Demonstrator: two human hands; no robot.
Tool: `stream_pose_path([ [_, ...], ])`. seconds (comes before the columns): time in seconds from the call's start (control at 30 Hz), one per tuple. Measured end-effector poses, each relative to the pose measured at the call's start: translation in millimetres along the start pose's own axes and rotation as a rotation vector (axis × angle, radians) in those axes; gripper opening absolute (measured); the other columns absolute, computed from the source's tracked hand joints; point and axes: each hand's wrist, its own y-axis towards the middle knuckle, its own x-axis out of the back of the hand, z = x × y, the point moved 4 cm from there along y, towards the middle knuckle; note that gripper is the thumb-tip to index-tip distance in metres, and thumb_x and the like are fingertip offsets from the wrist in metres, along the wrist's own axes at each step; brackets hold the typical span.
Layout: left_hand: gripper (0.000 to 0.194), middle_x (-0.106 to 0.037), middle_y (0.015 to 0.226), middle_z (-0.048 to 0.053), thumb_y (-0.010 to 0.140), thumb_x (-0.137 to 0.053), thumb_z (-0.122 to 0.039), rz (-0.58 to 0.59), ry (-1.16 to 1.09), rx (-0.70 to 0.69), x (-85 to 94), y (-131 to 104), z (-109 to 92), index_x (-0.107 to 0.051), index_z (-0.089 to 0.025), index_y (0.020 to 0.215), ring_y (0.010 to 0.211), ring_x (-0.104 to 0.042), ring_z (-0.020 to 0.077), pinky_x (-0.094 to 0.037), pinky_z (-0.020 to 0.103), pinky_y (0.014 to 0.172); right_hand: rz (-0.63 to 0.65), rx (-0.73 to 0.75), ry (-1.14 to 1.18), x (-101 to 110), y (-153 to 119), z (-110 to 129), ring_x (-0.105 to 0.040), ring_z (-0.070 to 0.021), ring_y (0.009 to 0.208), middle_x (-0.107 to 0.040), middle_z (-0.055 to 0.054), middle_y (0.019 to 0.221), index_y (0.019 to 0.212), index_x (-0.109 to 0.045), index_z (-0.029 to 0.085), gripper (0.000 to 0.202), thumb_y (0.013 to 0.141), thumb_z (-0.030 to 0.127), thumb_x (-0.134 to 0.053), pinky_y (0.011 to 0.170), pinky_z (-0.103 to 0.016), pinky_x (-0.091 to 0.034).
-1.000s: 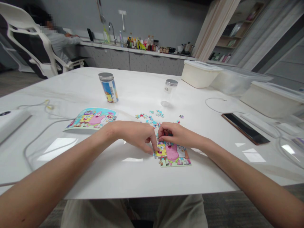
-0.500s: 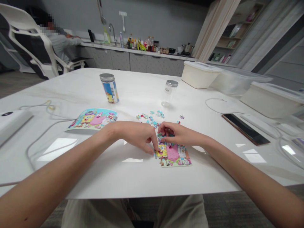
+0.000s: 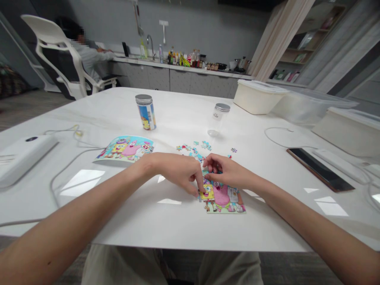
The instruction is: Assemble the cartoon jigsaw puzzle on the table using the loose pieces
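Observation:
A partly assembled cartoon jigsaw puzzle [image 3: 222,196] lies flat near the table's front edge. At its left side, my left hand [image 3: 181,172] is bent down with the index fingertip on the yellow character and the thumb close by, closed about a small edge puzzle piece [image 3: 200,196] that is mostly covered. My right hand [image 3: 227,170] rests over the puzzle's upper part, fingers curved and thumb apart, hiding that area. Loose puzzle pieces [image 3: 194,150] are scattered just beyond both hands. Left of them, a curled picture sheet [image 3: 130,148] shows the same characters.
A printed jar [image 3: 146,113] and a clear jar [image 3: 218,120] stand farther back. Storage boxes [image 3: 258,97] line the right side. A phone [image 3: 319,169] and cables lie at right, a white device [image 3: 26,156] at left. A person [image 3: 92,59] sits beyond the table.
The camera view has shifted, so everything appears slightly farther right. Both hands keep nearly the same pose on the puzzle.

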Motion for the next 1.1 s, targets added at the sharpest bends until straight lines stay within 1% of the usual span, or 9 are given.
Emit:
stream_pose_path([
  [0.17,0.026,-0.046,0.055,-0.006,0.080,-0.067,-0.025,0.002,0.003,-0.013,-1.2,0,1,-0.074,-0.024,0.105,0.048,-0.035,0.0078,-0.029,0.019,0.048,-0.027,0.001,-0.050,-1,-1,3,-0.048,-0.0128,0.067,-0.051,0.001,0.076,0.094,-0.054,0.020,0.019,0.077,0.020,-0.063,0.060,-0.027,-0.041],
  [0.3,0.027,-0.038,0.053,-0.007,0.080,-0.068,-0.027,0.007,0.006,-0.008,2.2,-2,0,-0.074,-0.023,0.106,0.046,-0.033,0.0074,-0.028,0.020,0.048,-0.019,0.005,-0.053,-2,-2,5,-0.049,-0.0132,0.067,-0.052,0.001,0.075,0.094,-0.054,0.020,0.019,0.077,0.021,-0.063,0.060,-0.027,-0.041],
  [0.4,0.026,-0.030,0.051,-0.008,0.081,-0.067,-0.027,-0.053,0.031,0.028,10.1,-6,2,-0.074,-0.021,0.106,0.044,-0.030,0.0070,-0.026,0.021,0.046,-0.009,-0.008,-0.019,-1,-2,6,-0.048,-0.0133,0.064,-0.051,0.001,0.072,0.095,-0.054,0.020,0.013,0.082,0.023,-0.057,0.057,-0.028,-0.040],
  [0.47,0.026,-0.028,0.050,-0.009,0.081,-0.065,-0.025,-0.116,0.064,0.074,15.7,-9,5,-0.074,-0.020,0.105,0.043,-0.029,0.0066,-0.026,0.021,0.046,-0.013,-0.022,0.003,0,-2,6,-0.048,-0.0137,0.063,-0.051,0.000,0.072,0.095,-0.055,0.020,0.010,0.086,0.025,-0.052,0.056,-0.028,-0.040],
  [0.6,0.018,-0.032,0.050,-0.009,0.079,-0.066,-0.022,-0.164,0.105,0.109,18.2,-9,9,-0.076,-0.019,0.094,0.043,-0.030,0.0057,-0.027,0.021,0.048,-0.022,-0.007,-0.029,2,-3,7,-0.049,-0.0143,0.064,-0.054,-0.001,0.075,0.095,-0.056,0.021,0.010,0.088,0.023,-0.049,0.058,-0.029,-0.040],
  [0.7,0.010,-0.035,0.052,-0.009,0.078,-0.067,-0.024,-0.165,0.099,0.118,14.7,-7,10,-0.074,-0.018,0.083,0.044,-0.033,0.0049,-0.028,0.020,0.049,-0.067,0.079,-0.117,4,-4,11,-0.049,-0.0142,0.064,-0.057,-0.001,0.077,0.091,-0.056,0.021,0.008,0.087,0.020,-0.050,0.059,-0.029,-0.040],
  [0.87,0.012,-0.047,0.058,-0.007,0.079,-0.069,-0.027,-0.131,0.091,0.164,9.4,-4,13,-0.071,-0.018,0.086,0.051,-0.043,0.0057,-0.032,0.019,0.053,-0.148,0.247,-0.340,11,-5,16,-0.054,-0.0169,0.078,-0.060,-0.005,0.089,0.091,-0.057,0.021,0.012,0.088,0.013,-0.048,0.069,-0.031,-0.042],
  [0.97,0.012,-0.051,0.060,-0.006,0.079,-0.069,-0.028,-0.150,0.104,0.141,8.2,-3,13,-0.071,-0.018,0.085,0.052,-0.046,0.0057,-0.032,0.018,0.053,-0.142,0.291,-0.420,13,-4,12,-0.055,-0.0180,0.083,-0.061,-0.006,0.091,0.091,-0.057,0.020,0.013,0.090,0.013,-0.047,0.073,-0.032,-0.043],
  [1.1,0.011,-0.049,0.057,-0.007,0.080,-0.068,-0.028,-0.177,0.126,0.121,5.2,-1,13,-0.071,-0.018,0.085,0.050,-0.045,0.0053,-0.032,0.018,0.052,-0.157,0.301,-0.471,16,-2,7,-0.056,-0.0178,0.083,-0.064,-0.005,0.088,0.090,-0.058,0.020,0.013,0.091,0.014,-0.047,0.073,-0.031,-0.044],
])
